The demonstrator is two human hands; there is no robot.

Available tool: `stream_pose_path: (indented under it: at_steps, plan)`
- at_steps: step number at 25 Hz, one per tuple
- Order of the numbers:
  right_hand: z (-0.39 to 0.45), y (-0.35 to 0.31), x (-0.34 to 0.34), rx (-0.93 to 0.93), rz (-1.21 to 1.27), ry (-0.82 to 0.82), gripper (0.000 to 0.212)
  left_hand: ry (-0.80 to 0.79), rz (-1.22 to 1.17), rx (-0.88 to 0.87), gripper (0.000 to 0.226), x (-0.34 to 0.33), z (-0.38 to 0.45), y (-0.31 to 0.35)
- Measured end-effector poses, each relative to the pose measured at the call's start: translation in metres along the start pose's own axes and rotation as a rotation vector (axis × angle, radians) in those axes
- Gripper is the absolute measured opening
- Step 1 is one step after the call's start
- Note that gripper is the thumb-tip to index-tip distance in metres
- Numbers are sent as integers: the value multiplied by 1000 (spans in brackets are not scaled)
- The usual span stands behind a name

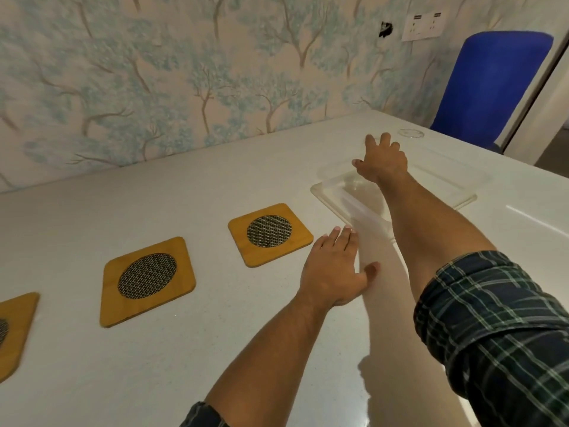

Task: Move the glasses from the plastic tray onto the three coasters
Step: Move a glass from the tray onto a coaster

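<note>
Here, right hand (383,161) over plastic tray (455,192), no readable writing; coasters (147,280) bare

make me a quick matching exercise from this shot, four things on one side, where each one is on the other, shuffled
Things:
1. right hand
2. left hand
3. middle coaster
4. blue chair

Places:
A. flat on the table, near the plastic tray's near corner
B. past the table's far right corner
C. stretched out over the plastic tray
D. between two other coasters, bare

Pairs: 1-C, 2-A, 3-D, 4-B
</note>
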State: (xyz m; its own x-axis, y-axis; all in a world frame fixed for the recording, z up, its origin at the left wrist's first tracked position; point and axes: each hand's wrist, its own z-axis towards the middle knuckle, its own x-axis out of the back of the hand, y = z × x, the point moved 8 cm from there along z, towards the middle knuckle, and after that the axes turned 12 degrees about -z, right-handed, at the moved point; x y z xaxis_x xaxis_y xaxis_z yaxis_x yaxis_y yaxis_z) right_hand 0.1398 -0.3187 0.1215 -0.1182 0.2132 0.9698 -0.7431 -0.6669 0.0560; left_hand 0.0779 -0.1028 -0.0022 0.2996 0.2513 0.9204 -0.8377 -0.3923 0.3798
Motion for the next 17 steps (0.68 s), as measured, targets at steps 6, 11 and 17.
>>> stream_pose_path:
  at_steps: [6,11,17]
  plan:
    - [17,9,0,4,78,-71,71,-26,-20,18,90,1,-1,2]
    - [12,13,-2,-6,213,-61,77,-11,-48,39,86,5,-1,4]
    - [-22,5,22,73,169,142,70,33,-80,56,76,10,-16,6]
